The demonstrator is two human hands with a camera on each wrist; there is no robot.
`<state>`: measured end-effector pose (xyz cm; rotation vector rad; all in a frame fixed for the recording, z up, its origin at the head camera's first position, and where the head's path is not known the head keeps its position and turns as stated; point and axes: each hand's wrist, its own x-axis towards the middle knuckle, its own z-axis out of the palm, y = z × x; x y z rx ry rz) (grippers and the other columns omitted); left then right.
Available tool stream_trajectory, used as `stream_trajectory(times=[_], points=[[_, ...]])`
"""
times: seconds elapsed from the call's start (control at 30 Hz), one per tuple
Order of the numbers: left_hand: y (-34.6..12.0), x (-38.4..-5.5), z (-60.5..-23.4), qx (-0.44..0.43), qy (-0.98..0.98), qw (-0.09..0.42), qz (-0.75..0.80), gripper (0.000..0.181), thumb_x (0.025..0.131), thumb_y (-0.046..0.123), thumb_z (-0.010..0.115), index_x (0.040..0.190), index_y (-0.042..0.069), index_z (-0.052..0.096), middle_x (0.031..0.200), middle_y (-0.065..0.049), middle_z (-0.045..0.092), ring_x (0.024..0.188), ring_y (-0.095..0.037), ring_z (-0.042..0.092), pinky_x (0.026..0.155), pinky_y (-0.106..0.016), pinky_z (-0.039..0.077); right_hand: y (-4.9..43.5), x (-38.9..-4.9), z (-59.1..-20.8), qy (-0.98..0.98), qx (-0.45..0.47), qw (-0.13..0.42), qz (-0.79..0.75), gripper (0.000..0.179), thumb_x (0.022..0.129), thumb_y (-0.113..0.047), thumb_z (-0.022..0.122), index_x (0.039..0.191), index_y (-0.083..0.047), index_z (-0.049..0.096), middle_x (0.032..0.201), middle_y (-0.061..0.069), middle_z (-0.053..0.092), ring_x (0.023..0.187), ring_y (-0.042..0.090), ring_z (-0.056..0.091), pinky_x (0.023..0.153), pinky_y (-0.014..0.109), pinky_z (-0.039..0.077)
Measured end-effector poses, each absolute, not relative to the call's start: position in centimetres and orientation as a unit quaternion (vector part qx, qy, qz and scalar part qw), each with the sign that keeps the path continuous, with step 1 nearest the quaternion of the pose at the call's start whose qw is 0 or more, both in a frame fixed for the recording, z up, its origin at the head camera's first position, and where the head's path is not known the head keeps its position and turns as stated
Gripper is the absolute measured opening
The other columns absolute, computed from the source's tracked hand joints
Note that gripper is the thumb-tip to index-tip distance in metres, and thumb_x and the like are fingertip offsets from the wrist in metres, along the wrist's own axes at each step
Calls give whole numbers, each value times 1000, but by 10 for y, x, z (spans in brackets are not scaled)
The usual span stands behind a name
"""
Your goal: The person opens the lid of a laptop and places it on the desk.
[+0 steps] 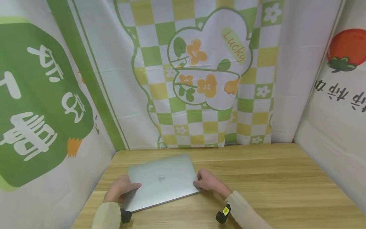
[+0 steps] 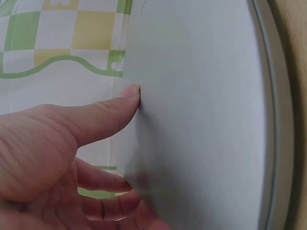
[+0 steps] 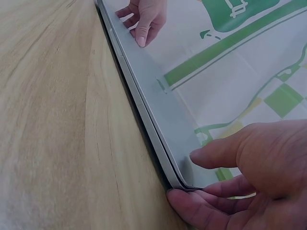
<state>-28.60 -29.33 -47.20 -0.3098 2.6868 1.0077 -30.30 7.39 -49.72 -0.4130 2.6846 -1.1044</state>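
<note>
Laptop point(image 1: 164, 186), closed: left edge gripped by the left hand point(image 1: 122, 187), near right corner pinched by the right hand point(image 1: 209, 180). Level, even support is advised.

Looks like a small curtained booth w/ a desk; home vs. office can't tell. Wood-grain desk point(image 1: 271, 178) runs approx. side to side betw. printed cloths: far curtain point(image 1: 161, 60) w/ green/yellow checks, flowers & "Lucky"; left curtain point(image 1: 28, 95) w/ big green patch, white chars.; right curtain point(image 1: 331, 127) w/ tomato pic & dark chars. Closed silver laptop point(image 1: 168, 190) fits a desk nook.
</note>
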Motion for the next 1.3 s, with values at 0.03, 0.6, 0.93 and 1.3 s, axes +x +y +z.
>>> stream_trajectory(times=[0.03, 0.6, 0.93, 1.3], points=[[-292, -286, -472, -106, 923, 127, 347, 78, 87, 28, 73, 135, -19, 33, 115, -37, 55, 87, -36, 65, 57, -40, 60, 75, -303, -497, 911, -137, 106, -373, 16, 86, -15, 70, 87, -4, 59, 73, 5, 58, 57, 14, 56, 50, 25, 47], [-277, -291, -473, -89, 934, 123, 324, 67, 86, 28, 74, 121, -21, 43, 98, -27, 58, 80, -32, 62, 53, -39, 59, 92, -301, -496, 903, -120, 102, -399, 15, 86, -11, 70, 84, -4, 57, 72, 6, 57, 53, 13, 57, 46, 22, 50], [-268, -295, -476, -91, 929, 132, 333, 77, 86, 29, 75, 130, -21, 36, 111, -35, 55, 83, -35, 65, 52, -39, 58, 105, -301, -495, 901, -105, 107, -407, 15, 87, -12, 71, 86, -4, 57, 74, 7, 57, 54, 15, 58, 47, 25, 54], [-253, -294, -476, -73, 940, 128, 308, 74, 85, 29, 75, 126, -22, 41, 103, -32, 59, 80, -33, 65, 52, -39, 58, 118, -296, -499, 893, -101, 108, -425, 15, 87, -11, 70, 82, -4, 57, 68, 7, 58, 50, 14, 57, 45, 27, 55]])
